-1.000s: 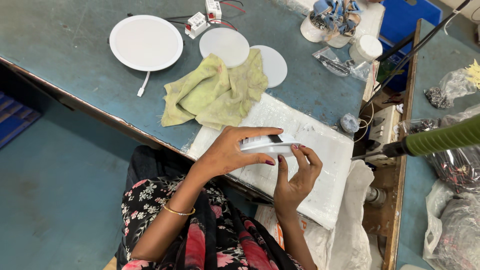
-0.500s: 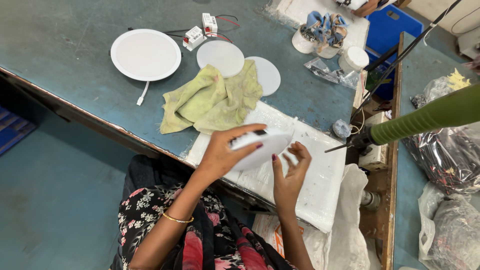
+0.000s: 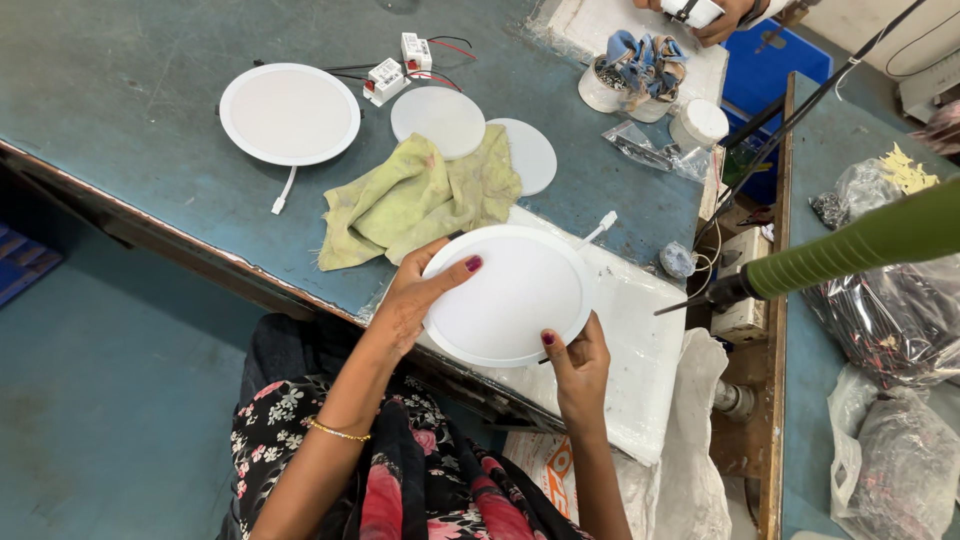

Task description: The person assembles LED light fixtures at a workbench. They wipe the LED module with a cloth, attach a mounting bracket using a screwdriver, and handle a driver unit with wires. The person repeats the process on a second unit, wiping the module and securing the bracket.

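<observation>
- Two bare hands hold one round white flat panel light [image 3: 508, 295], face up, above a white foam pad [image 3: 640, 340] at the near edge of the blue-green worktable [image 3: 120, 90].
- Left hand [image 3: 415, 295] grips the disc's left rim; thumb lies across the top face, the other fingers curl underneath, out of sight.
- Right hand [image 3: 575, 365] takes the near-right rim; thumb presses on the edge, fingers tucked below the disc.
- Panel light sits level, just beside a crumpled yellow-green cloth [image 3: 415, 200], not clearly touching it.
- A short white lead with a plug [image 3: 598, 228] sticks out past the disc's far right edge.
- Farther back: a second round white panel light [image 3: 290, 113] with its own lead, well apart from the hands.
- Two thin white round diffuser plates [image 3: 440, 120] lie partly under the cloth's far side.
- Two small white driver boxes with red and black wires [image 3: 400, 65] are near the back plates.
- Green ribbed handle of a tool [image 3: 850, 250] juts in from the right.
- Another person's hand [image 3: 715, 15] shows at the top edge.
</observation>
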